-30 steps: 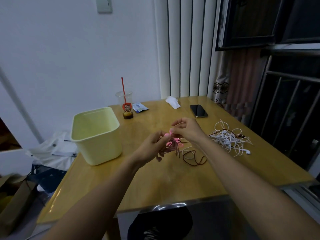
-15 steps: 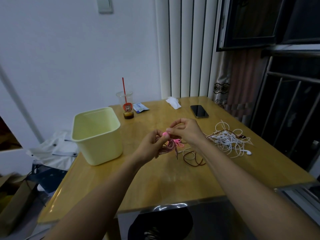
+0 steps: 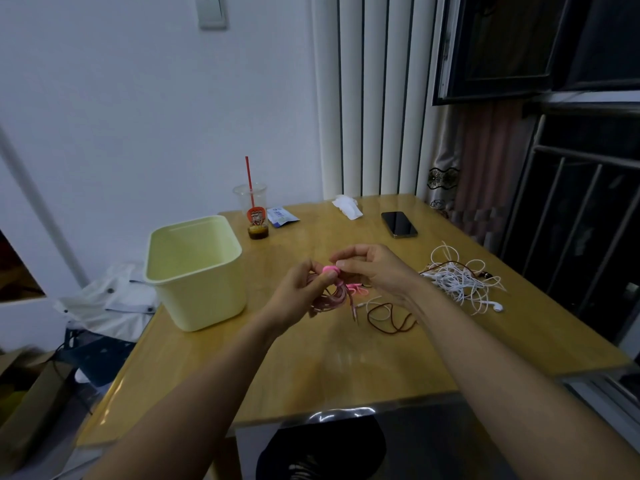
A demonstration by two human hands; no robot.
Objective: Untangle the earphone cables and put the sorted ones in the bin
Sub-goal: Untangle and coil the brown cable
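Note:
A coiled pink earphone cable (image 3: 335,295) hangs above the middle of the wooden table (image 3: 346,358). My left hand (image 3: 297,295) grips the coil from the left. My right hand (image 3: 372,268) pinches the pink earbud end at the top of the coil. A dark red cable (image 3: 389,317) lies looped on the table just below my right hand. A tangle of white earphone cables (image 3: 460,278) lies to the right. The pale yellow bin (image 3: 195,271) stands at the left of the table, its inside bare as far as I can see.
A plastic cup with a red straw (image 3: 254,213), a small blue packet (image 3: 281,216), a crumpled tissue (image 3: 347,206) and a black phone (image 3: 399,224) lie along the far side. White cloth and boxes sit on the floor to the left.
Both hands have risen slightly with the pink cable, and my right hand's fingers have shifted onto the pink earbud at the top of the coil.

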